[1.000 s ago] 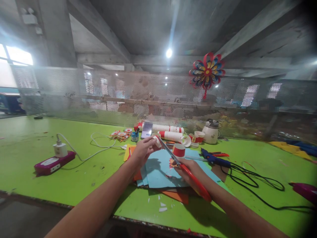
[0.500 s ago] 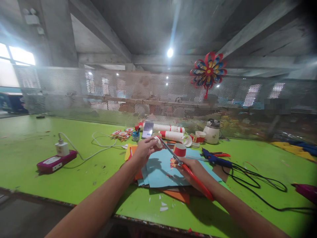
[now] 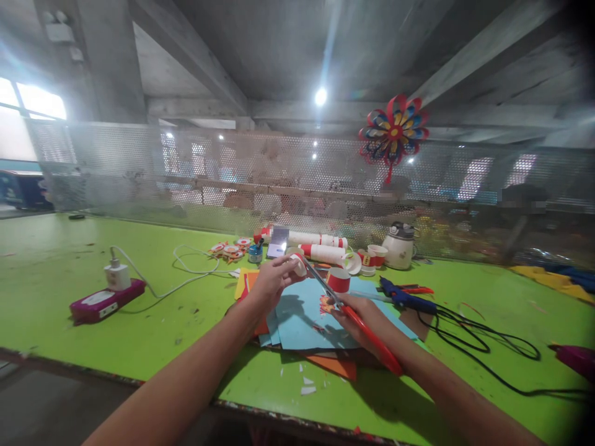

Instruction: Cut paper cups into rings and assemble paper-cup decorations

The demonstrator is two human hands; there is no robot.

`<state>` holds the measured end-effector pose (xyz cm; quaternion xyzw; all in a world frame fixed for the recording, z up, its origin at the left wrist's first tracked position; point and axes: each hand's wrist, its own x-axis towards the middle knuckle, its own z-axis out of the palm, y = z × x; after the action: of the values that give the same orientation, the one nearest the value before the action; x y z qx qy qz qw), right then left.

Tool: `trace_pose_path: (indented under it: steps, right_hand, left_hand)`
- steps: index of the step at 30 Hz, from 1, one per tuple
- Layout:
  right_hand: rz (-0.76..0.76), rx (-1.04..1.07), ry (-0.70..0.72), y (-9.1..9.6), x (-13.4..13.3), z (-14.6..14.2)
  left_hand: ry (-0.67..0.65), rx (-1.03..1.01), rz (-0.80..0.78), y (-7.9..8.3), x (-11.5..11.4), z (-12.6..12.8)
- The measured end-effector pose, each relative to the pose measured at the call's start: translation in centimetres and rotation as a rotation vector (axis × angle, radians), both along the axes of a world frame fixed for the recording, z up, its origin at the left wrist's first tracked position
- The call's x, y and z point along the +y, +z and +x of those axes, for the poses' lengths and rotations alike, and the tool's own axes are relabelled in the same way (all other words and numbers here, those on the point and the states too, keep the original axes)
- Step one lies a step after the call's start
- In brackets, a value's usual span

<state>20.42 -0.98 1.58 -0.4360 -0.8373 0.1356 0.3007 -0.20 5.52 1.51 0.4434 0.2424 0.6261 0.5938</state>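
- So it's a concrete-ceilinged workshop, with a bright green table [image 3: 153,347] backed by a perforated metal screen [image 3: 116,167].
- Left hand [image 3: 272,284] is pinching a small white-and-red paper cup piece [image 3: 300,267] between thumb and fingers; it sits right at the fingertips, held up above some light blue paper sheets [image 3: 297,322].
- Right hand [image 3: 365,314] has its fingers curled round the red-handled scissors [image 3: 372,341], blades angled up toward that piece. Tips are right by its red edge, but I can't tell if they're touching.
- Stuff I can't make out: the piece is partly covered by the left fingers, and the right fingers' exact spot in the handles is hidden. A purple tool [image 3: 575,359] gets cut off at the right edge.
- Containers: a red-and-white paper cup [image 3: 339,284] sits just beyond the blades, contents not readable. Farther back, a little blue jar [image 3: 255,253] has something dark poking out, and a white jug [image 3: 398,251] wears a dark lid.
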Motion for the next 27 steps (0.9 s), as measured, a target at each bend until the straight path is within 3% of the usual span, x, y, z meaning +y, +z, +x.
trace_pose_path:
  steps: [27]
  right_hand:
    - [0.046, -0.034, -0.073, -0.73, -0.32, -0.37]
  left_hand:
    - [-0.022, -0.006, 0.057, -0.2, -0.11, 0.22]
